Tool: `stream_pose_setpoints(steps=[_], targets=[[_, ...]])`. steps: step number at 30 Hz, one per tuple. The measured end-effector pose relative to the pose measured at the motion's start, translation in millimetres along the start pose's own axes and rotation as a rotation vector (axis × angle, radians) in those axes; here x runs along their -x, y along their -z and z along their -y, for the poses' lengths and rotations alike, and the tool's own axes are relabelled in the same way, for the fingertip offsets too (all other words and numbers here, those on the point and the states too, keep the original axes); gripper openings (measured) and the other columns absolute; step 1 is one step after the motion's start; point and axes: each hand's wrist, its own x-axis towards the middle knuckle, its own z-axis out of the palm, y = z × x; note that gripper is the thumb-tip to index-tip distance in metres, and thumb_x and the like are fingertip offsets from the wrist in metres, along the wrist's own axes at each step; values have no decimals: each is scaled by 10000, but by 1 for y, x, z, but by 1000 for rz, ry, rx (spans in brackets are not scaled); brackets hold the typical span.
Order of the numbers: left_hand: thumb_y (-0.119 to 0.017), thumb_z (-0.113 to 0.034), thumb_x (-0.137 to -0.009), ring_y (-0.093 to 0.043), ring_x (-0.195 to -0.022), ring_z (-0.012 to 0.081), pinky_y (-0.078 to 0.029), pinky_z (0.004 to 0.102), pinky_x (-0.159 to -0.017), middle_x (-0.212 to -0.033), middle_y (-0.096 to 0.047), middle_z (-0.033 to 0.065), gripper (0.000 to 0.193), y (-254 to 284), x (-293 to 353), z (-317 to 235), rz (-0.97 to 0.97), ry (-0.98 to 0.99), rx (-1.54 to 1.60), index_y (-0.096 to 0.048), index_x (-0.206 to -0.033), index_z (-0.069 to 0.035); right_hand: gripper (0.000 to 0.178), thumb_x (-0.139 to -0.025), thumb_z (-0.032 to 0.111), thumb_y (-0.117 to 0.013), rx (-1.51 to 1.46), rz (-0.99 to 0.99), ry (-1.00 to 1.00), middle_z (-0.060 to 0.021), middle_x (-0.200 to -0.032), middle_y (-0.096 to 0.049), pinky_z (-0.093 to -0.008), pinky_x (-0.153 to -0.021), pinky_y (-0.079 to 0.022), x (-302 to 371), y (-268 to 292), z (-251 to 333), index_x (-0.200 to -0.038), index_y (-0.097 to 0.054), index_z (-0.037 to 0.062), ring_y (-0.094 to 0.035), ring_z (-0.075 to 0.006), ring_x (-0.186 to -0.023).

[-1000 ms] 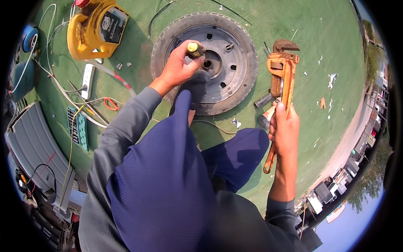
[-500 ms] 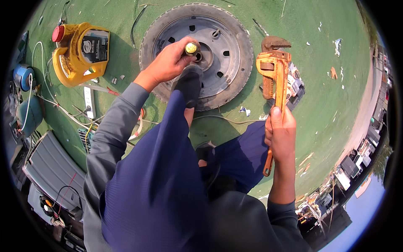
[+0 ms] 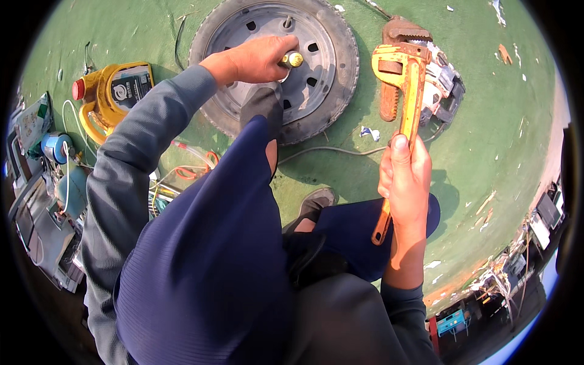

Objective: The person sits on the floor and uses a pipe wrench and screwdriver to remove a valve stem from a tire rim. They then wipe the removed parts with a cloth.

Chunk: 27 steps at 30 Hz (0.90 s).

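My left hand (image 3: 261,59) is wrapped round a short rod with a round yellow end (image 3: 295,59). That end points up; the hand hides most of its lower part. Below it lies a wheel with a worn tyre (image 3: 347,67) and a grey steel rim (image 3: 319,91), flat on the ground. One of my feet, in a dark shoe (image 3: 265,106), rests on the wheel. To the right, my right hand (image 3: 404,173) grips an orange pipe wrench (image 3: 415,91) by its handle, the rusty jaw uppermost. The wrench is held apart from the wheel.
A yellow jug with a red cap (image 3: 97,91) stands left of the wheel. Orange-handled scissors (image 3: 194,169) and cables lie near my left leg. A pale and dark machine part (image 3: 444,91) sits behind the wrench. Scraps are scattered across the green ground.
The view has shifted, and the wheel and jug sit higher and further left in it. My left hand has turned, with the rod's yellow end now at its right side. Both grips stay closed.
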Motion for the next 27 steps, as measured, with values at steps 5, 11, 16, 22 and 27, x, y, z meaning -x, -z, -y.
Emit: stream_pose_setpoints(steps=[5, 11, 16, 22, 27], targets=[[-781, -43, -856, -645, -1081, 418, -511, 483, -922, -1101, -707, 166, 311, -80, 32, -33, -670, 201, 56, -645, -1135, -58, 379, -1086, 418, -636, -5, -17, 48, 61, -706, -450, -235, -498, -344, 2, 5, -31, -1014, -543, 58, -418, -31, -571], [-669, 29, -890, -686, -1082, 443, -546, 482, -890, -1185, -677, 191, 409, -122, 27, -47, -896, 270, 290, -567, -1262, -107, 357, -1088, 410, -632, 139, -56, 231, 77, -677, -440, -222, -468, -289, -7, -11, -82, -1054, -535, 69, -379, -19, -532], [-819, -178, -894, -697, -862, 446, -528, 496, -700, -896, -686, 185, 340, -112, 23, -46, -816, 357, 307, -537, -1056, -82, 360, -1082, 403, -646, 138, 28, 191, 87, -707, -440, -216, -531, -303, 1, -32, -87, -1046, -556, 56, -384, -16, -600], [-754, -50, -862, -695, -867, 436, -534, 482, -716, -891, -672, 177, 251, -110, 18, -25, -840, 206, 361, -545, -1000, -57, 325, -1068, 323, -676, 196, 58, 138, 28, -886, -521, -270, -750, -446, 2, -35, -85, -1080, -591, 9, -459, -80, -822], [-697, -63, -842, -678, -912, 449, -524, 497, -752, -901, -668, 170, 212, -109, 19, -18, -817, 164, 328, -563, -1007, -60, 365, -1065, 387, -669, 181, 28, 334, 76, -755, -460, -217, -569, -318, 0, -42, -91, -1083, -571, 36, -398, -26, -649]])
